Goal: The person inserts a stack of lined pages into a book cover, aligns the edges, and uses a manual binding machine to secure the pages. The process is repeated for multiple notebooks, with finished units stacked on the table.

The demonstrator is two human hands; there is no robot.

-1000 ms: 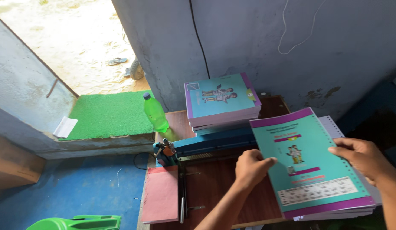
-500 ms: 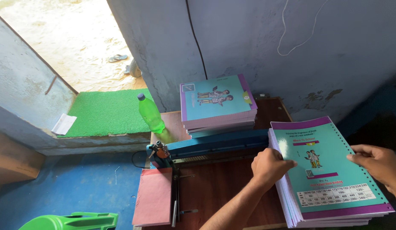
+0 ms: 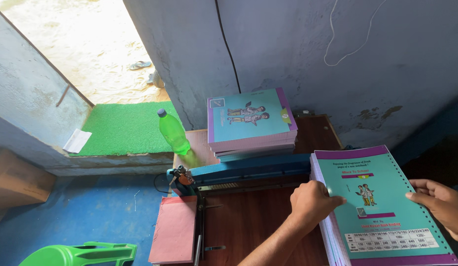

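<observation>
A stack of teal notebooks with purple borders (image 3: 381,207) lies on the right side of the brown wooden table (image 3: 253,221). My left hand (image 3: 312,202) rests its fingers on the left edge of the top cover. My right hand (image 3: 438,202) holds the stack's right edge, next to a row of punched holes. Behind, a second stack of the same notebooks (image 3: 251,123) sits near the wall. A blue punching machine (image 3: 238,172) runs across the table between the two stacks.
A green plastic bottle (image 3: 173,132) stands at the table's far left corner. A pink pad (image 3: 174,235) lies at the front left. A green mat (image 3: 125,128) covers the doorstep; a green plastic stool (image 3: 76,255) and a cardboard box (image 3: 19,180) stand on the blue floor.
The notebook stack has come down and to the right and now lies flat on the table. Both hands followed it. The view has tilted slightly downward.
</observation>
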